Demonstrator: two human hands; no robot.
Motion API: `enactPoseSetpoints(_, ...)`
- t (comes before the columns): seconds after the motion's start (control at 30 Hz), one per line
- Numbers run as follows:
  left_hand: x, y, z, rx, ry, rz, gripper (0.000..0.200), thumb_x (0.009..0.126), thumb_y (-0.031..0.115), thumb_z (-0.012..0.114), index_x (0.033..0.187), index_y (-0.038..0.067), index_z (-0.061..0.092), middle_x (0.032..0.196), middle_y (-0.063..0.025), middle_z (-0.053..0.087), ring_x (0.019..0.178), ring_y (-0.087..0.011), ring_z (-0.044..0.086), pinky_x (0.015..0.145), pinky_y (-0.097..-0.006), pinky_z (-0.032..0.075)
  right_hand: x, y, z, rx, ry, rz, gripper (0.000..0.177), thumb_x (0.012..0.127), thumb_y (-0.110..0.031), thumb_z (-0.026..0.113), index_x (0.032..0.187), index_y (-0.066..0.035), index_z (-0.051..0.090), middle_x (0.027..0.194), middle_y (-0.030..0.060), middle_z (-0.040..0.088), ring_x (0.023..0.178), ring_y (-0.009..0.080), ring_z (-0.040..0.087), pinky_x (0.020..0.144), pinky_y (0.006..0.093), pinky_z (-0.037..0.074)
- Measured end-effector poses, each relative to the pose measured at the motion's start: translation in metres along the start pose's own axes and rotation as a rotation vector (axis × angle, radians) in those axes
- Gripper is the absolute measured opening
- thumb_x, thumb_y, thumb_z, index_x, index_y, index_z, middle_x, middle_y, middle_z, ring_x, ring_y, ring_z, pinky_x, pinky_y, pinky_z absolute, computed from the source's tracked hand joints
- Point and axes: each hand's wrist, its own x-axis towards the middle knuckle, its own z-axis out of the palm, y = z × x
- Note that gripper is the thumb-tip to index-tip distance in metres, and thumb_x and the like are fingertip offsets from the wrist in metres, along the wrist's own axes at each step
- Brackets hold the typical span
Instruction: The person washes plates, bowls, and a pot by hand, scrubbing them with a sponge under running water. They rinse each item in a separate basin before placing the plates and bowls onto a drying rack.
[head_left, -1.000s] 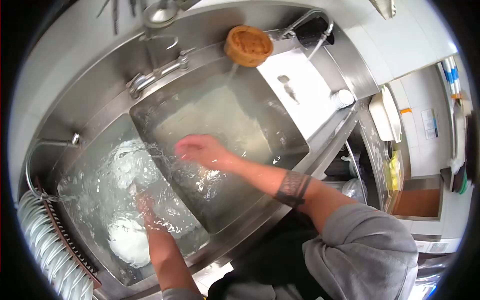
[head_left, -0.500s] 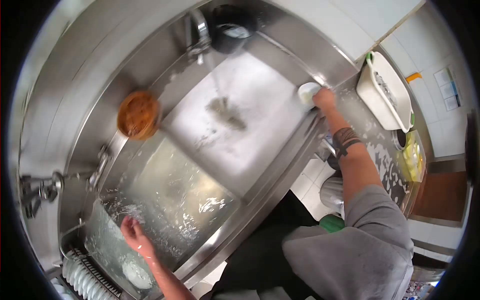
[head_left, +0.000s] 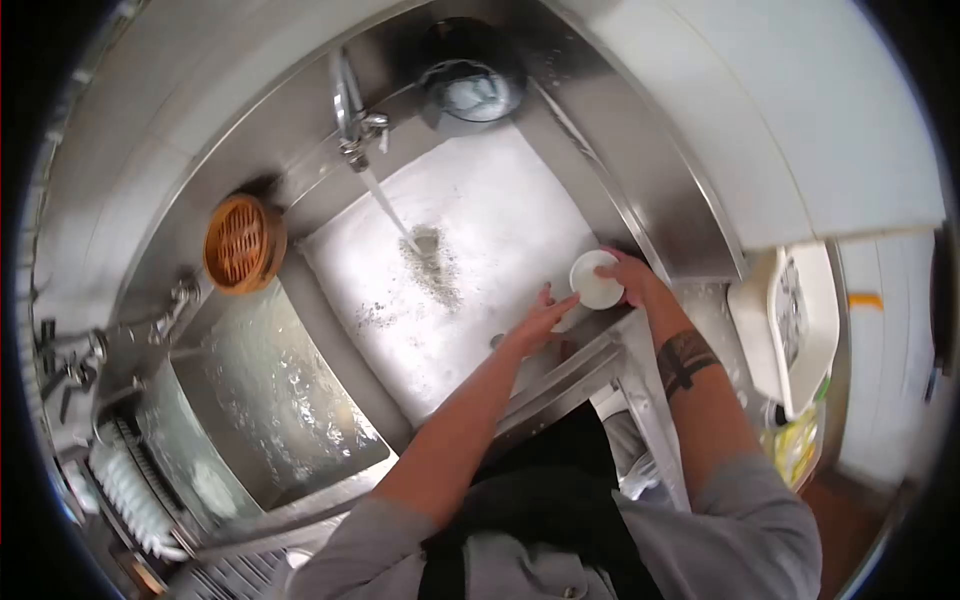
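A small white bowl [head_left: 597, 282] is in my right hand [head_left: 632, 277], over the near right corner of the foam-filled sink [head_left: 480, 205]. My right thumb reaches over the rim into the bowl, with the other fingers around its outer side. My left hand [head_left: 540, 325] is just left of the bowl, fingers stretched out and apart, one fingertip right at the rim. Water runs from the tap [head_left: 355, 150] into the white foam, where a dark gap shows under the stream.
A round bamboo steamer [head_left: 240, 245] sits on the ledge left of the foam. Beyond the foam is a dark pot [head_left: 470, 95]. A second basin [head_left: 290, 390] of clear water lies to the left, beside racked white plates [head_left: 135, 490]. At right stands a white tub [head_left: 800, 320].
My left hand has moved from the clear-water basin across to the bowl. My right hand has brought the bowl nearer to me from the sink's right edge. The view has turned.
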Motion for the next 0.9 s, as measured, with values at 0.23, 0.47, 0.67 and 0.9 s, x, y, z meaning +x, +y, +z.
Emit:
enactPoseSetpoints(0.23, 0.024, 0.010, 0.008, -0.323, 0.261, 0.113, 0.096, 0.088, 0.041, 0.082, 0.161, 0.027, 0.021, 0.157, -0.0142, 0.040, 0.142, -0.0410, 0.043, 0.104, -0.0719, 0.043, 0.021, -0.022, 0.035, -0.281, -0.272, 0.031, 0.059, 0.098, -0.028, 0.075, 0.151, -0.017, 0.052, 0.134, 0.0089, 0.064, 0.118, 0.0283, 0.066, 0.084, 0.0524, 0.063)
enactPoseSetpoints(0.47, 0.016, 0.012, -0.008, -0.251, 0.190, 0.069, 0.081, 0.095, 0.034, 0.075, 0.159, 0.026, 0.025, 0.154, -0.0127, 0.041, 0.139, -0.0394, 0.046, 0.099, -0.0672, 0.049, 0.020, -0.008, 0.036, -0.371, -0.314, -0.100, 0.070, 0.087, -0.020, 0.071, 0.153, -0.015, 0.050, 0.134, 0.0138, 0.062, 0.125, 0.0333, 0.059, 0.093, 0.0559, 0.058)
enactPoseSetpoints(0.67, 0.040, 0.025, 0.004, -0.123, 0.243, 0.050, 0.080, 0.090, 0.031, 0.079, 0.152, 0.014, 0.032, 0.139, -0.0190, 0.056, 0.125, -0.0364, 0.057, 0.089, -0.0536, 0.056, 0.056, 0.023, -0.011, 0.027, -0.354, 0.131, 0.067, 0.075, -0.011, 0.064, 0.141, -0.004, 0.056, 0.130, 0.0138, 0.065, 0.120, 0.0351, 0.064, 0.098, 0.0566, 0.055)
enactPoseSetpoints(0.9, 0.039, -0.016, 0.024, 0.041, 0.418, 0.191, 0.096, 0.074, 0.026, 0.084, 0.151, 0.005, 0.031, 0.131, -0.0217, 0.060, 0.121, -0.0372, 0.060, 0.100, -0.0472, 0.051, 0.034, -0.002, 0.002, 0.002, -0.543, 0.089, 0.069, 0.072, -0.013, 0.064, 0.140, -0.001, 0.058, 0.131, 0.0156, 0.067, 0.122, 0.0350, 0.063, 0.110, 0.0488, 0.049)
